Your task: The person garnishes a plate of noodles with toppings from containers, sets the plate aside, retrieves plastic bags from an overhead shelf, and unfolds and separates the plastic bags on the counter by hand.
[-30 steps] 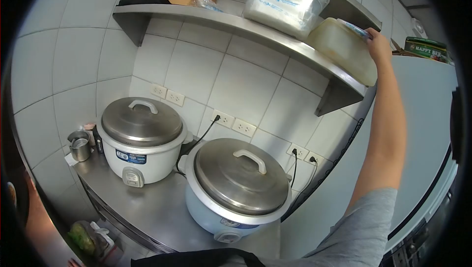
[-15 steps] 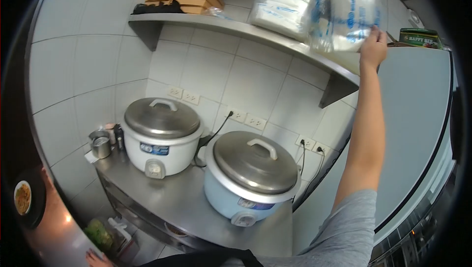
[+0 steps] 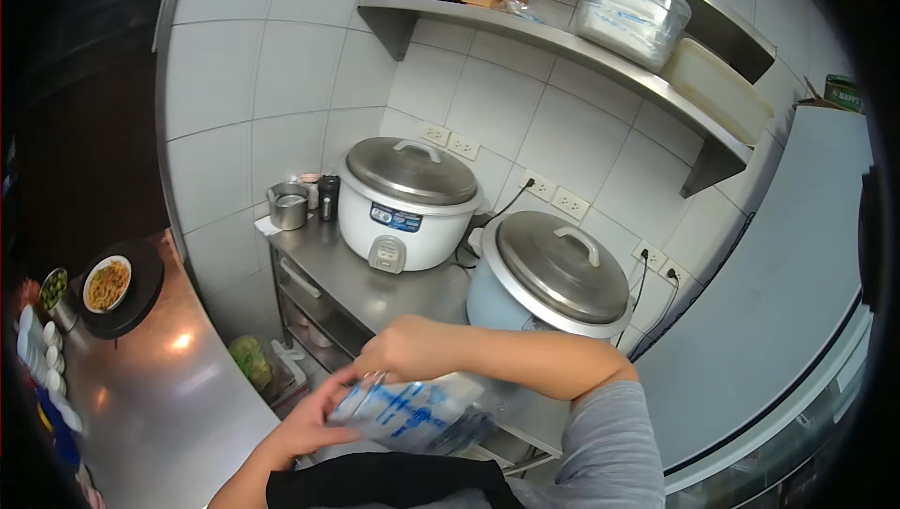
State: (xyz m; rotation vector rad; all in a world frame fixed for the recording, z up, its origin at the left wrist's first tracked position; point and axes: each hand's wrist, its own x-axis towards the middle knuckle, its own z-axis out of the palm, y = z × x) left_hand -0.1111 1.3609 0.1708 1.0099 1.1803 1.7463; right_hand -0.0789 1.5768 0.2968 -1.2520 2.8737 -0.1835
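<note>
I'm working at one end of the plastic bag (image 3: 408, 415), nearer me than the blue cooker (image 3: 502, 293). My left grip (image 3: 314, 418) pinches it; my right grip (image 3: 405, 350) curls there, its pinch unclear. Steady left support seems called for.

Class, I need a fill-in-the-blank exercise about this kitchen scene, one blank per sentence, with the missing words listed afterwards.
1. The left hand and right hand hold a plastic packet with ____ printing.
2. On the upper shelf, the clear tub has ____ clips.
3. The round black tray at far left bears a ____ dish with food.
4. The white rice cooker is covered by a metal ____.

Missing words: blue; green; white; lid.
</note>
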